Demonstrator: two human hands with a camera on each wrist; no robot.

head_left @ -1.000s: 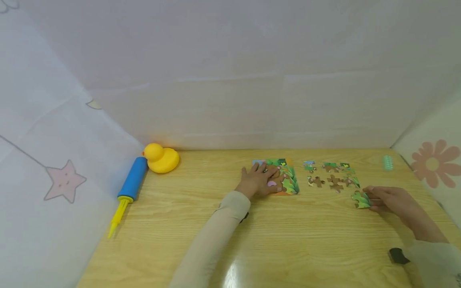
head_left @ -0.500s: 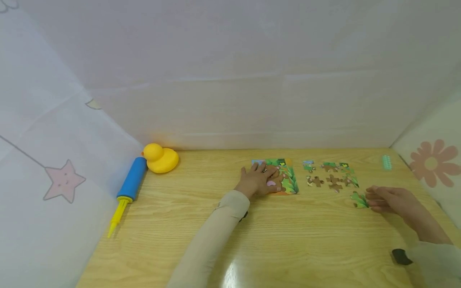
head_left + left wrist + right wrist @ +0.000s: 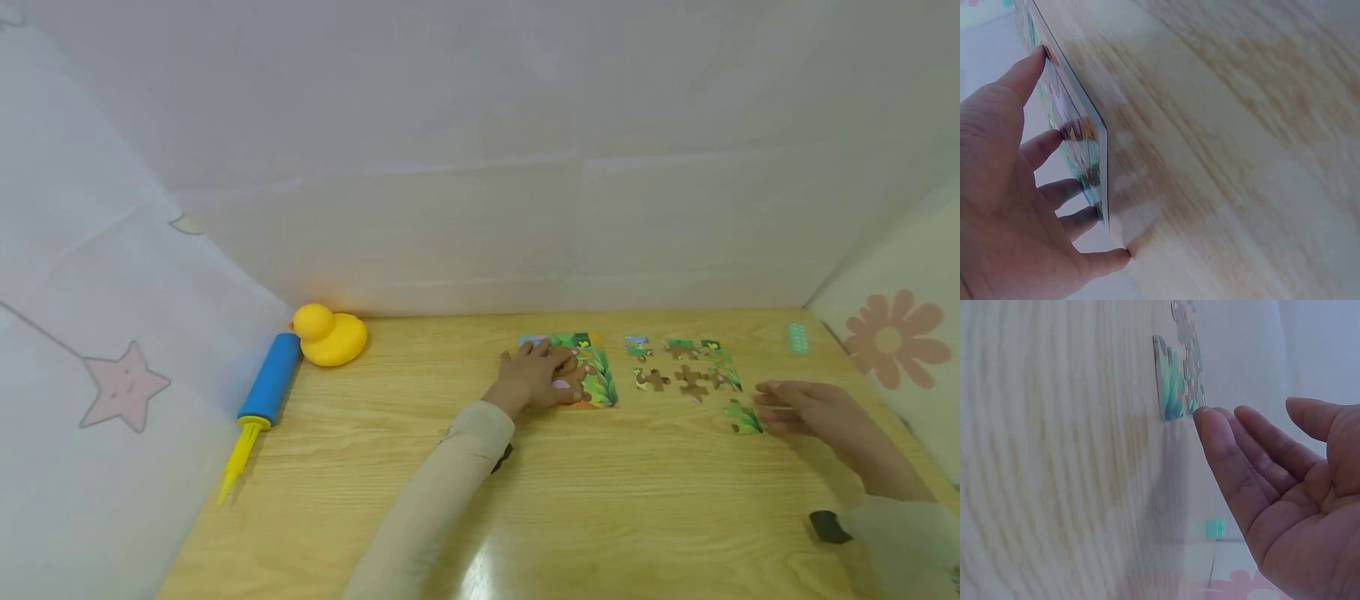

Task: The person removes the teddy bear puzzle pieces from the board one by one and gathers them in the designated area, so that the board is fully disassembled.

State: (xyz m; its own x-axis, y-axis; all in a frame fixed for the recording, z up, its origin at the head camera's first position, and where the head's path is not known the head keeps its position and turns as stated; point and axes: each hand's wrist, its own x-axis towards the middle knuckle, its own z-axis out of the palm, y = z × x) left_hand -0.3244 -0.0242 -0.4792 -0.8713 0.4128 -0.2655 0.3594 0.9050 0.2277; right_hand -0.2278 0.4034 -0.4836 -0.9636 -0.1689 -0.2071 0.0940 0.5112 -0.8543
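Observation:
My left hand (image 3: 528,379) rests on a colourful picture puzzle board (image 3: 602,383) with its fingers spread. In the left wrist view, the thumb and middle fingertips lie on the board (image 3: 1088,147), while the little finger reaches the table past its edge. My right hand (image 3: 817,412) hovers with relaxed fingers just right of a green leafy puzzle piece (image 3: 742,417). The right wrist view shows that piece (image 3: 1169,384) flat on the table, beyond the fingertips, with nothing in the palm. Several loose jigsaw pieces (image 3: 692,382) lie in rows between the board and my right hand.
A yellow rubber duck (image 3: 330,335) sits at the back left, next to a blue and yellow hand pump (image 3: 268,379). At the back right lies a small mint-green object (image 3: 798,338). Pale printed cloth (image 3: 450,208) walls in the wooden table (image 3: 375,467).
My right fingertips, earlier at the green puzzle piece's edge, have let go and drawn slightly off it to the right. My left hand stays on the board. The head view has shifted slightly.

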